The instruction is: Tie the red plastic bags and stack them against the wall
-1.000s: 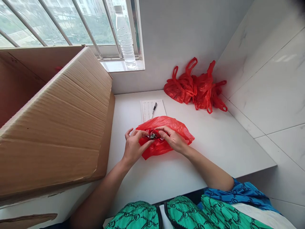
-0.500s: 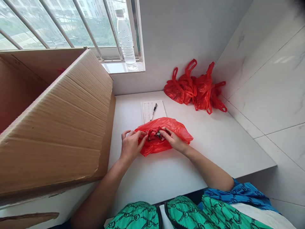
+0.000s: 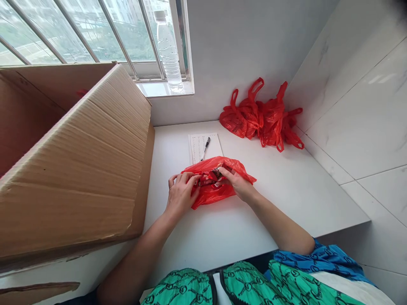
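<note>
1. The left hand (image 3: 181, 195) lies on the near side of a red plastic bag (image 3: 211, 195), which sits flat on the white surface (image 3: 222, 237). Its fingers (image 3: 187, 179) are curled and closed over the bag's gathered edge.
2. The right hand (image 3: 238, 185) comes in from the other side, with its fingers (image 3: 225, 173) bent and pinching at a wrapped packet (image 3: 210, 179).
3. The packet is dark red with a shiny, patterned wrapper. It sits in the bag's opening, between both hands and touching them, partly covered by folds of red plastic.
4. Just behind the bag, a sheet of paper (image 3: 205, 148) with printed rows lies on the surface, and a pen (image 3: 205, 148) rests on it.
5. A heap of red bags (image 3: 262, 118) lies in the far corner against the tiled wall (image 3: 359, 106).
6. A large cardboard box (image 3: 73, 156) stands to the left, and a water bottle (image 3: 169, 51) stands upright on the window sill (image 3: 162, 88).
</note>
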The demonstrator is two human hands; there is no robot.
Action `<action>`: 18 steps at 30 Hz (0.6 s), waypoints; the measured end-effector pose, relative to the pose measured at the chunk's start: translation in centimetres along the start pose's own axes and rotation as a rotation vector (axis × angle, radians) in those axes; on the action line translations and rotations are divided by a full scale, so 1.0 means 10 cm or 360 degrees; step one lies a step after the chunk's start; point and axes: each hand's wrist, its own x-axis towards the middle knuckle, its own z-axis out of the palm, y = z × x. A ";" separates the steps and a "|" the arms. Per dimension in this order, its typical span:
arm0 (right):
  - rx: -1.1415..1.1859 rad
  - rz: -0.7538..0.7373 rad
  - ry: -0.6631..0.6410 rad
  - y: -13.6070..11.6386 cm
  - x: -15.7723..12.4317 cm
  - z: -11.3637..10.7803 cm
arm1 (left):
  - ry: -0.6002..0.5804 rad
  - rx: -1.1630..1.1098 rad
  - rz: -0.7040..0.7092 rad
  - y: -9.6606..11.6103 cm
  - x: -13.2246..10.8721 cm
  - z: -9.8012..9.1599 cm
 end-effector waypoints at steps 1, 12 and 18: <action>0.0087 -0.0002 -0.0009 -0.03 0.00 0.01 | -0.0008 -0.0004 0.0009 0.01 0.00 0.00; 0.0186 0.0026 -0.0009 -0.16 -0.08 0.02 | 0.0057 -0.0087 0.0040 0.02 0.00 -0.01; 0.0077 -0.0026 -0.0009 -0.20 -0.12 0.08 | 0.0100 -0.0135 0.0253 0.04 0.02 -0.07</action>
